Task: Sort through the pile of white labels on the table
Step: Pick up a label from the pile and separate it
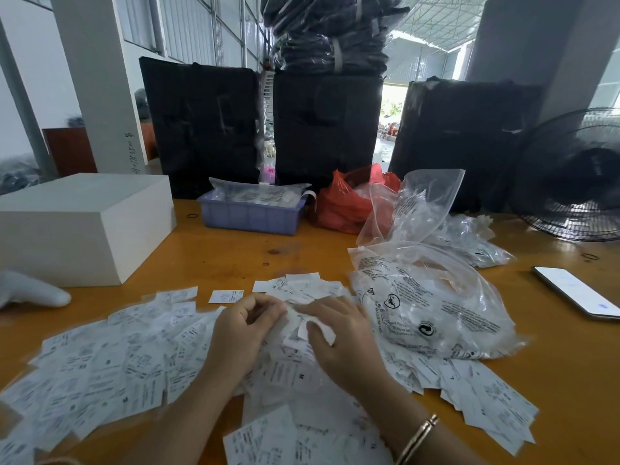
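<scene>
Both hands, left hand (246, 325) and right hand (339, 330), are pinching white labels (298, 322) with curled fingers above the pile (110, 374) covering the table (235, 256).

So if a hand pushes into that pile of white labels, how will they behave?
The white labels look thin and flat, so probably light and floppy. They lie loosely overlapped on the smooth table, so a push would likely slide and scatter them rather than move the heap together.

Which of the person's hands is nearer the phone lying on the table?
Right. The right hand works in the label pile, with the clear printed bag between it and the phone at the table's right edge. The left hand sits further left.
</scene>
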### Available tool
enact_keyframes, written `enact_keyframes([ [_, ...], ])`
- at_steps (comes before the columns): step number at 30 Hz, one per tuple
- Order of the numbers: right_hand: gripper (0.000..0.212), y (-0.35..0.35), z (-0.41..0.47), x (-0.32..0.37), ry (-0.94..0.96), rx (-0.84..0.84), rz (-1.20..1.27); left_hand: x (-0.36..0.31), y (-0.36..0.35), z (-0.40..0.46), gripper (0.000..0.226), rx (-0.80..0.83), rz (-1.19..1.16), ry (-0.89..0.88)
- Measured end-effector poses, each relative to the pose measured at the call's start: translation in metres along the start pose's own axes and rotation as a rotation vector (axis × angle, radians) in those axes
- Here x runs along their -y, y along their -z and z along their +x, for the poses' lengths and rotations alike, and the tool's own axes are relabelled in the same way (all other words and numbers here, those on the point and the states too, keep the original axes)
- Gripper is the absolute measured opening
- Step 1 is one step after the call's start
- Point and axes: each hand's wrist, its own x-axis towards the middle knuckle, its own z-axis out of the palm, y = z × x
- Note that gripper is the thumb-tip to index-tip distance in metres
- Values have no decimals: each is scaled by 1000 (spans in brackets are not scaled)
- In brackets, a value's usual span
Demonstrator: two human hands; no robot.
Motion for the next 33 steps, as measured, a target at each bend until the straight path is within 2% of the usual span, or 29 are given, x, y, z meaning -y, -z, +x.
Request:
enact_keyframes([
  [3,25,27,25,-17,-167,-179,87,2,4,2,5,-143,73,61],
  [5,22,50,44,-37,-252,-313,65,4,10,4,9,-214,211,49],
  [8,28,76,62,-78,-452,-349,-57,3,18,6,11,-258,457,-28],
  [10,29,87,64,-108,-592,-193,-242,3,23,7,20,-276,623,-75],
  [12,19,92,63,-130,-693,123,-454,5,27,8,26,-279,751,-54],
  [13,23,91,61,-136,-715,241,-521,7,28,9,28,-277,803,-36],
  [14,32,88,57,-140,-732,310,-555,8,29,10,30,-271,854,-28],
  [16,38,83,52,-142,-740,316,-555,9,28,10,29,-262,916,-55],
  [20,24,78,47,-134,-714,180,-505,10,18,6,22,-208,891,-256],
  [22,23,79,46,-134,-759,96,-402,9,11,3,20,-156,860,-336],
  [24,24,81,47,-135,-801,89,-336,9,6,0,18,-101,817,-399],
  [28,35,83,48,-136,-798,66,-351,11,1,-1,16,-30,749,-424],
  [33,25,85,43,-135,-684,-25,-443,14,2,1,13,-48,657,-364],
])
